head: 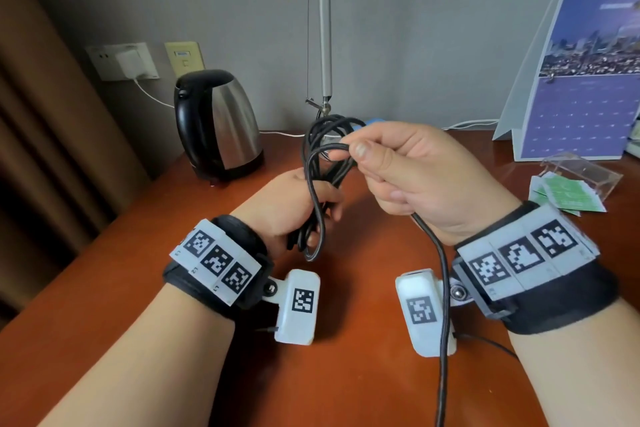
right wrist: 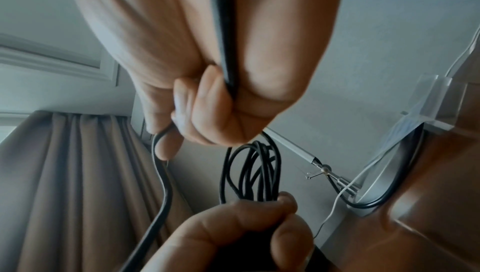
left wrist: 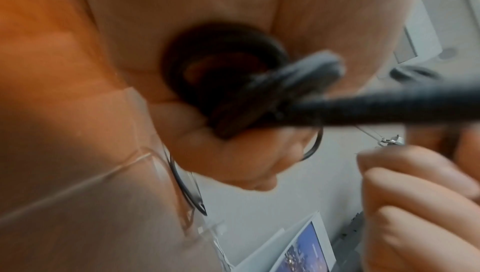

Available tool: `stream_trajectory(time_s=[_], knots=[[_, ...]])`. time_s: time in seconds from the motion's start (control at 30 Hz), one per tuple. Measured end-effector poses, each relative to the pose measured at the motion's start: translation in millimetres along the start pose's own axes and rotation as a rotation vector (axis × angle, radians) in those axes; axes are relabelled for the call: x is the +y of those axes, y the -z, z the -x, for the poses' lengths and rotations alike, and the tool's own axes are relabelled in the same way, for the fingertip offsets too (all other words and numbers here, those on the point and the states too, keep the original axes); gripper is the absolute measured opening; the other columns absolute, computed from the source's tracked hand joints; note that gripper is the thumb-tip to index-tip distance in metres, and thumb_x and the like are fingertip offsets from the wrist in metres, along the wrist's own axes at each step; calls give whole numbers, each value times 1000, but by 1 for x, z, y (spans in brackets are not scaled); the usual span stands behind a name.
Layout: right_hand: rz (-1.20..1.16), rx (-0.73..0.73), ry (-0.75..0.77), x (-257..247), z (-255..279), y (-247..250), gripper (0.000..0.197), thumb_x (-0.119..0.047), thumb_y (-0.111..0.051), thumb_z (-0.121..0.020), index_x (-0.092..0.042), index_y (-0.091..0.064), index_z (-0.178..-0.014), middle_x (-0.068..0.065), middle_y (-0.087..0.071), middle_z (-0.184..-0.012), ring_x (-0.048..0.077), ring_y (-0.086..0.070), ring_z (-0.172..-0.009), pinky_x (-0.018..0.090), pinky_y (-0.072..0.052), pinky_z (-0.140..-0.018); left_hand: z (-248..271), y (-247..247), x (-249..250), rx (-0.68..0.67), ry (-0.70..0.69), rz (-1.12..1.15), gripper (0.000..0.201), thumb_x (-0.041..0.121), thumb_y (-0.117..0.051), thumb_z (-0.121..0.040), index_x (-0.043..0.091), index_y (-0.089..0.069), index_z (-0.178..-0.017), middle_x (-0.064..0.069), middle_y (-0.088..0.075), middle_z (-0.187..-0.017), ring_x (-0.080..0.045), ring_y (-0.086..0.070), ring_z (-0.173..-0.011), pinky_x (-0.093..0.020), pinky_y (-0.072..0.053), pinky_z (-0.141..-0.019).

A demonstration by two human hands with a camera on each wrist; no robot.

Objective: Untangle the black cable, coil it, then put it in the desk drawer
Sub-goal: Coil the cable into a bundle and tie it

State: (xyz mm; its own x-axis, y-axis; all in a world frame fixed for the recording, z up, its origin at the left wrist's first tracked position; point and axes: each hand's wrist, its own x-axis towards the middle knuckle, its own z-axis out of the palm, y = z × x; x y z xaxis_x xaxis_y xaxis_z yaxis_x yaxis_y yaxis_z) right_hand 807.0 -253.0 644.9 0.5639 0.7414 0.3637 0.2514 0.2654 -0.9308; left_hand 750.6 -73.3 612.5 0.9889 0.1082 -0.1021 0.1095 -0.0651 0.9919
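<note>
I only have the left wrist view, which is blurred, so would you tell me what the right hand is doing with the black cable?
Observer: The right hand pinches one strand of the black cable above the desk.
Operator: Thank you. Is any cable left uncoiled?
Observer: Yes, a free length hangs below the right hand, out of the head view.
Operator: And my side?
Observer: The left hand grips several gathered loops.
</note>
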Motion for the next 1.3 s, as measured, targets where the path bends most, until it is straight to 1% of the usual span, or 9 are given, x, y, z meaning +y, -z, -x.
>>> stream_trajectory(time_s=[0.2, 0.33, 0.53, 0.6, 0.67, 0.73, 0.83, 1.1, 1.3], knots=[[158, 237, 28, 10, -6, 6, 14, -14, -62, -101, -9, -70, -91, 24, -36, -56, 13, -23, -43, 18, -19, -41, 1, -9, -1, -192, 153, 84, 23, 26, -53, -101, 14, -47, -83, -8, -44, -68, -13, -32, -44, -18, -24, -36], [336, 347, 60, 15, -8, 14, 14, -32, -67, -90, -22, -71, -82, -15, -44, -48, 3, -36, -43, 16, -28, -47, 1, -10, -1, -260, 293, 188, 42, 56, -51, -97, 15, -55, -90, -5, -43, -69, -11, -34, -43, -15, -26, -34], [535, 477, 69, 18, -8, 22, 15, -32, -73, -91, -26, -71, -78, -22, -55, -51, 1, -48, -48, 25, -34, -58, -1, -12, 0, -324, 304, 175, 109, 108, -33, -55, 11, -55, -100, -7, -44, -71, -15, -29, -48, -16, -27, -39], [581, 496, 73, 17, -7, 22, 15, -28, -73, -93, -26, -70, -78, -23, -57, -53, -1, -50, -51, 25, -37, -60, 2, -12, 0, -359, 281, 120, 102, 103, -49, -55, 12, -56, -100, -5, -45, -72, -13, -32, -49, -16, -28, -38], [605, 492, 70, 17, -7, 21, 15, -27, -74, -92, -25, -69, -78, -23, -60, -55, -4, -53, -54, 24, -40, -62, 4, -12, -2, -406, 255, 63, 73, 70, -82, -64, 12, -55, -100, -3, -45, -73, -11, -35, -51, -18, -29, -39], [646, 489, 56, 18, -7, 21, 14, -27, -75, -90, -22, -68, -79, -21, -60, -56, -3, -53, -52, 26, -40, -61, 6, -13, -1, -444, 219, 51, 47, 32, -79, -70, 11, -53, -104, -4, -44, -74, -12, -30, -54, -18, -26, -39], [747, 495, 29, 19, -7, 24, 17, -33, -76, -88, -21, -66, -80, -21, -58, -56, 2, -50, -53, 28, -38, -59, 6, -18, 0, -441, 198, 109, 33, 8, -59, -71, 9, -52, -104, -6, -42, -73, -21, -13, -64, -17, -21, -40], [882, 375, -133, 21, -6, 31, 31, -57, -54, -97, -35, -68, -114, -18, -67, -88, -1, -61, -85, 27, -44, -74, 7, -18, -1, -417, 152, 235, 30, 0, -47, -73, 4, -59, -100, -11, -42, -74, -16, -26, -56, -19, -19, -44], [686, 326, -48, 17, -8, 31, 15, -37, -61, -101, -29, -72, -94, -25, -65, -68, -5, -59, -66, 23, -43, -69, 8, -21, -4, -551, 85, 350, 42, -7, -43, -76, -9, -62, -113, -26, -64, -88, -27, -61, -65, -31, -49, -55]])
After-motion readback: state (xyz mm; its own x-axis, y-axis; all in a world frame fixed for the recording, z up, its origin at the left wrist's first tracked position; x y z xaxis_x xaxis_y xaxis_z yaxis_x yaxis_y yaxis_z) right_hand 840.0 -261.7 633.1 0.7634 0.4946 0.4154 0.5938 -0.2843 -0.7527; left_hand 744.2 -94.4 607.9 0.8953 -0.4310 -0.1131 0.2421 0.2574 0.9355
